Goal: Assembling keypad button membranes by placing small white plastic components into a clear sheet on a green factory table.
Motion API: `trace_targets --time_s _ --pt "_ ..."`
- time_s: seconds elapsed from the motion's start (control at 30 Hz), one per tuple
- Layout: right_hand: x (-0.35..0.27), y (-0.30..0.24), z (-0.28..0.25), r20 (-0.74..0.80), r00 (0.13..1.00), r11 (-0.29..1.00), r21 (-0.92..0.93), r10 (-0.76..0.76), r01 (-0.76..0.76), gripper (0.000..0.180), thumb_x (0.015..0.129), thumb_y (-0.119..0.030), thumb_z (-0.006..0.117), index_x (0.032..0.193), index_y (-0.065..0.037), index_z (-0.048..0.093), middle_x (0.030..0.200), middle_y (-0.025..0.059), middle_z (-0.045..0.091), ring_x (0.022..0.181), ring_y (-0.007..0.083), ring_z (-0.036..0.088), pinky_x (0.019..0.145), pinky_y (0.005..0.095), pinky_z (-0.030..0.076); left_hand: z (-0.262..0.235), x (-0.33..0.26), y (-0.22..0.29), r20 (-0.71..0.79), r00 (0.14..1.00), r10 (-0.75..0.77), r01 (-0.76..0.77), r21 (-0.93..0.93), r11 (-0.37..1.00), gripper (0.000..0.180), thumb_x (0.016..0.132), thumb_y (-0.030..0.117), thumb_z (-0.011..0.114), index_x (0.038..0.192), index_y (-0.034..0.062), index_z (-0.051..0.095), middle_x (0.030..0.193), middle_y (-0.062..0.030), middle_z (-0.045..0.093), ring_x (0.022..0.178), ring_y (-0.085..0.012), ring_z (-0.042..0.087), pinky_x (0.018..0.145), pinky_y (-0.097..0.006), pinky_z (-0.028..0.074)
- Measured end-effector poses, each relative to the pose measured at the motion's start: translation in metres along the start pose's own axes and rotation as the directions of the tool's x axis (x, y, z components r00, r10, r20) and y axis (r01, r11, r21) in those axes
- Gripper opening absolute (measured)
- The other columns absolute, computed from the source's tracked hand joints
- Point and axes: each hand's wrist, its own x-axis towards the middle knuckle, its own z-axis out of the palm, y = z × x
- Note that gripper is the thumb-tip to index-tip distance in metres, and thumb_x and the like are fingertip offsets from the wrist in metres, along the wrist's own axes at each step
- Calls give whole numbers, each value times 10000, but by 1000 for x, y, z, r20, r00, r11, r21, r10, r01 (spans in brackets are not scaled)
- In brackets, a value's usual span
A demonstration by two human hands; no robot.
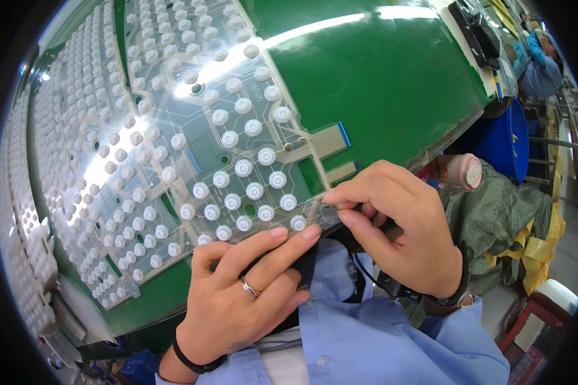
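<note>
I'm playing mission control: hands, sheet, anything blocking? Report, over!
Left hand: at near edge of clear, white-domed sheet. Right hand: finger and thumb close together by its corner, grip unclear. Sheet: on green tabletop. No obstruction visible.

White domes (pixel 266 212) dot a clear, faintly bluish membrane sheet (pixel 192 122) patterned with fine pale lines, its ribbon tail (pixel 327 140) narrowly striped and tipped in bright blue, against a glossy green tabletop (pixel 372 83) streaked with white glare. A light blue shirt (pixel 340 343) opens over a white undershirt (pixel 284 362), set off by a silver ring (pixel 250 287) and a black wristband (pixel 192 366). Beyond are a pink cup (pixel 462 172), a deep blue bin (pixel 512 138), a gray-green bag (pixel 504 205) and yellow strips (pixel 547 240).
</note>
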Motion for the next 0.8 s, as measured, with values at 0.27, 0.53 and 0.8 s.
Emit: trace_targets --time_s 0.27,0.53,0.8 --pt "1 -11 4 -5 998 969 -239 -66 63 270 770 22 685 1030 -41 651 775 75 571 602 192 552 531 276 443 0 -1 0 -3 1000 -5 5 -17 1000 200 734 306 741 775 157 613 1286 15 621 1155 -203 525 857 -355 350" --pt "-1 -13 22 -279 959 983 -155 54 -100 249 863 -74 647 1108 -47 614 804 93 578 643 229 572 575 313 468 -5 -7 -4 -145 989 42 -53 -75 996 208 741 310 746 769 145 623 1233 -19 651 1151 -250 537 866 -388 365" --pt "-14 -52 42 18 958 949 140 -288 282 244 728 -91 764 961 -82 694 892 38 615 800 234 582 698 345 445 -18 -45 -1 -317 938 -141 123 -79 989 210 769 323 747 791 140 645 862 7 697 841 -187 642 836 -416 359"
